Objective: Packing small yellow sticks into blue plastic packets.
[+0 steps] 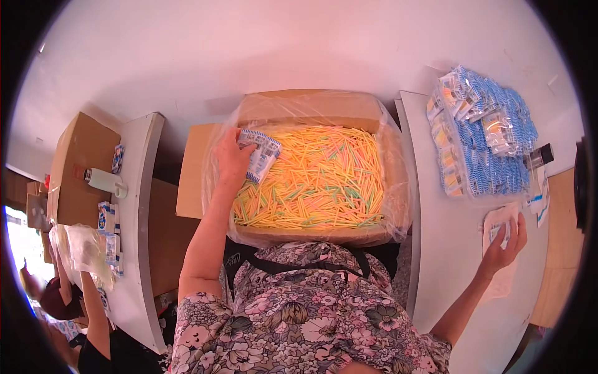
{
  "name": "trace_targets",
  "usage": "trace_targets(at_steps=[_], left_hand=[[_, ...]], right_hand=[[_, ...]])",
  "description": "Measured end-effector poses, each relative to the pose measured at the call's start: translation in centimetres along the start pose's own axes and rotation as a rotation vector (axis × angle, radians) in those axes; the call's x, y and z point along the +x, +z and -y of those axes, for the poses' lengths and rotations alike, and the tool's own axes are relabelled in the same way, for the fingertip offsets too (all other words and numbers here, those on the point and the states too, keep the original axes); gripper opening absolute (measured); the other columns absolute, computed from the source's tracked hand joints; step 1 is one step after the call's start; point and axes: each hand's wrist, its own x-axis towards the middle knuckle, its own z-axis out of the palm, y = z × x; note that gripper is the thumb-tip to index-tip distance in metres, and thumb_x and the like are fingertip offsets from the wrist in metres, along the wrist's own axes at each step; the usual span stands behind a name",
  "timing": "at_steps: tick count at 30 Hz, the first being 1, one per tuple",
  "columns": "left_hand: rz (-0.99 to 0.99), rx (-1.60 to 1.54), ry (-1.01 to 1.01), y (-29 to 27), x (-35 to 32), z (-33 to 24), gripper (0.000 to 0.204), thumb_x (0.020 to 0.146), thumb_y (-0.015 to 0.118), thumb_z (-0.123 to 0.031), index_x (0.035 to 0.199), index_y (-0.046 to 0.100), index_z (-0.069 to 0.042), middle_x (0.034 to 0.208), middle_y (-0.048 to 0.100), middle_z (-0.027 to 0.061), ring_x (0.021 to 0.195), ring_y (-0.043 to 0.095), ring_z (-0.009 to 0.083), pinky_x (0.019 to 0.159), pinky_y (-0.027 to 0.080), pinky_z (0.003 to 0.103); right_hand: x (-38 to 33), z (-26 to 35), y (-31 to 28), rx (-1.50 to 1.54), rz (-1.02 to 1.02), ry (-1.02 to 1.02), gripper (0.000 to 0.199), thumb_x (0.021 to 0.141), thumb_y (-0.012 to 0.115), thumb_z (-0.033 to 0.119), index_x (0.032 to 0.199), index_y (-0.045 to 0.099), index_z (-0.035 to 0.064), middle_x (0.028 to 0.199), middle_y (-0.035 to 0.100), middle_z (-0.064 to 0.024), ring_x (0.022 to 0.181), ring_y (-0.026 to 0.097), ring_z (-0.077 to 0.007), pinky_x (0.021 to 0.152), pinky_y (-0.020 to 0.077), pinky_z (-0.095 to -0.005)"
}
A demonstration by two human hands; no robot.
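Observation:
A cardboard box [311, 105] lined with clear plastic sits in front of me, full of thin yellow, orange and green straws [317, 181]. My left hand [232, 157] is over the box's left side and holds a small blue-and-white printed bag [260, 154]. My right hand [506, 240] reaches out to the right over a white table [448, 249] and touches a small stack of flat white-and-blue bags [501, 227]. Beyond that hand lies a pile of filled blue-and-white packets [483, 140].
A dark bottle [539, 156] lies beside the packet pile. On the left stands another white table [138, 206] with small packets [107, 218], a white bottle [104, 181], a cardboard box [78, 168] and a clear plastic bag [84, 249]. Another person's arm [93, 311] is at the lower left.

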Motion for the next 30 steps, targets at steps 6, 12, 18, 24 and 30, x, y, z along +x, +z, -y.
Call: trace_targets(at_steps=[6,12,18,24,30], left_hand=[[-0.079,-0.301,0.18,-1.0,-0.2,-1.3,0.009,0.081,0.067,-0.005,0.088,0.064,0.0,0.083,0.066,0.0056,0.076,0.06,0.0126,0.068,0.046,0.026],[0.57,-0.765,0.148,-2.2,-2.2,-7.4,0.013,0.09,0.061,-0.008,0.098,0.064,0.001,0.086,0.066,-0.0006,0.077,0.056,0.0026,0.065,0.048,0.023],[0.633,-1.066,-0.025,0.9,-1.3,-9.1,0.018,0.093,0.057,-0.012,0.105,0.064,0.0,0.088,0.066,-0.0005,0.077,0.058,0.0031,0.068,0.049,0.022],[0.554,-1.22,-0.073,3.8,-1.0,-7.1,0.019,0.093,0.057,-0.013,0.106,0.064,0.0,0.09,0.067,-0.0007,0.078,0.059,0.0033,0.07,0.05,0.021],[0.47,-1.209,-0.072,5.6,-1.0,-5.6,0.015,0.092,0.058,-0.01,0.101,0.064,0.0,0.088,0.066,-0.0022,0.077,0.056,0.0016,0.068,0.047,0.02]], right_hand=[[2.0,14.4,3.1,0.571,0.025,-0.28,0.019,0.077,0.063,-0.006,0.096,0.064,-0.0024,0.111,0.061,-0.0175,0.104,0.056,-0.0328,0.087,0.0456,-0.0419],[4.3,30.6,10.6,1.131,0.601,-0.137,0.03,0.076,0.071,0.009,0.103,0.062,-0.001,0.099,0.062,-0.0143,0.089,0.06,-0.0279,0.078,0.0476,-0.0352],[7.2,30.1,13.6,1.17,0.93,0.148,0.016,0.08,0.066,0.011,0.089,0.064,-0.0021,0.068,0.06,-0.0116,0.057,0.054,-0.026,0.057,0.0446,-0.0331],[3.4,23.3,14.7,0.476,1.222,-0.253,0.027,0.08,0.064,0.023,0.076,0.063,-0.0042,0.064,0.058,-0.0202,0.059,0.058,-0.0314,0.059,0.0448,-0.0404],[0.2,23.7,12.7,0.353,1.352,-0.027,0.037,0.076,0.066,0.029,0.068,0.059,-0.0066,0.066,0.058,-0.0245,0.065,0.06,-0.0373,0.061,0.0455,-0.0436]])
